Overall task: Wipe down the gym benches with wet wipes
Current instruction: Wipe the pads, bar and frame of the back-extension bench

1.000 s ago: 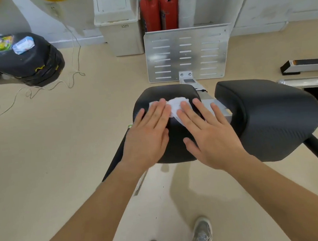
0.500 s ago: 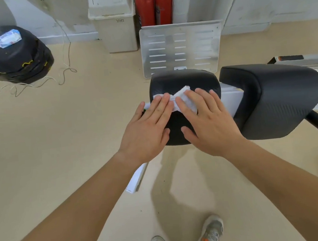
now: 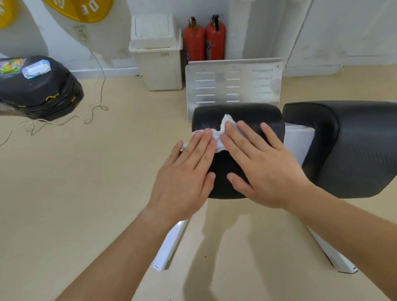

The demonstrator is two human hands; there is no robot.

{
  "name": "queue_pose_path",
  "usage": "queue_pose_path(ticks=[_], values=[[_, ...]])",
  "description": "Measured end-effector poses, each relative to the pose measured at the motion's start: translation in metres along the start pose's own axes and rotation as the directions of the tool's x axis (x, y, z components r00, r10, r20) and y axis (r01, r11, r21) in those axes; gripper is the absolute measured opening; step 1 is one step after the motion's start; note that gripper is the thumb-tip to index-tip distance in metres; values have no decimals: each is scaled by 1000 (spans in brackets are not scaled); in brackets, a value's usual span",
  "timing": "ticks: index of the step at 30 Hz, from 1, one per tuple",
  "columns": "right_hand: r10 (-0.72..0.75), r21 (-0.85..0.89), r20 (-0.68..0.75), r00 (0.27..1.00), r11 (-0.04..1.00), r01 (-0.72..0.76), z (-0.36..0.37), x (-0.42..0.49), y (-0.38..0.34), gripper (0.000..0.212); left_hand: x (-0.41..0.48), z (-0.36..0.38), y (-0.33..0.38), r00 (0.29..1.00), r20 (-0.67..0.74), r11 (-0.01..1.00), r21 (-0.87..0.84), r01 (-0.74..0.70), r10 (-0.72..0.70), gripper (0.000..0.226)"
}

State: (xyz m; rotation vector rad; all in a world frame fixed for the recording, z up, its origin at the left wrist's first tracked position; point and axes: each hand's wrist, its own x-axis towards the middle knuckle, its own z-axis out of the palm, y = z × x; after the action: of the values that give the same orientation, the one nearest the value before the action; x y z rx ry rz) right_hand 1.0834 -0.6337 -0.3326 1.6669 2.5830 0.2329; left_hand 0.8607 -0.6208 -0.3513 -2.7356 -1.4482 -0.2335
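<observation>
A small black bench pad (image 3: 250,115) sits in the middle of the view. A crumpled white wet wipe (image 3: 222,129) lies on its top. My left hand (image 3: 185,176) and my right hand (image 3: 260,166) lie flat side by side on the pad, straight fingers pressing on the wipe. A larger black pad (image 3: 363,147) of the same bench stands just to the right. A pack of wet wipes (image 3: 36,68) lies on another black bench (image 3: 27,94) at the far left.
A silver perforated footplate (image 3: 234,85) stands behind the small pad. A white bin (image 3: 158,56) and two red fire extinguishers (image 3: 205,39) stand against the wall. White frame legs (image 3: 170,244) reach across the beige floor. A loose cord (image 3: 67,120) trails at left.
Both hands have slid the wipe toward the pad's left edge and bunched it between them. My head has tilted up, showing more of the wall.
</observation>
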Motion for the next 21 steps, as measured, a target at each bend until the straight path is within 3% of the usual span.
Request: queue_pose_path(ticks=[6,13,17,21], values=[[91,14,-158,983,996,-90,5,30,11,74,42,-8,2,989,-74,991,33,130,-127,61],[-23,-110,-380,925,994,-20,77,-23,-9,73,-21,101,57,926,-300,967,39,251,-229,70],[-92,-230,-394,915,973,-1,123,-49,-20,72,-34,146,64,910,-329,961,23,275,-253,72],[-117,-293,-405,907,956,-8,110,-36,-13,69,-21,130,51,895,-388,969,18,246,-220,67]])
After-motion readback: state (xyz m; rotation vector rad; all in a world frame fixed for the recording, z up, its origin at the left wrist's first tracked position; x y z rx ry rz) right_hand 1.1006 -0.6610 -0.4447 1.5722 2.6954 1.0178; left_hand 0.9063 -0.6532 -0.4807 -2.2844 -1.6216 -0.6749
